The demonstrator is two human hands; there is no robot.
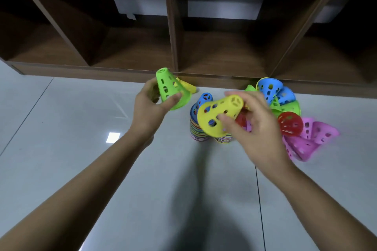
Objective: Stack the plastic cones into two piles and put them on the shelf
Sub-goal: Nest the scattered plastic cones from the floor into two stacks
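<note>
Your left hand (149,106) grips a green cone (171,89), your right hand (255,126) grips a yellow cone (219,114) above two stacks (199,131).

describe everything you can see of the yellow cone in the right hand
The yellow cone looks like plastic: a truncated cone with oval and round holes in its wall and a slotted top. It is tilted, top up-right, wide rim down-left. The right hand grips it in front of the striped stacks.
</note>
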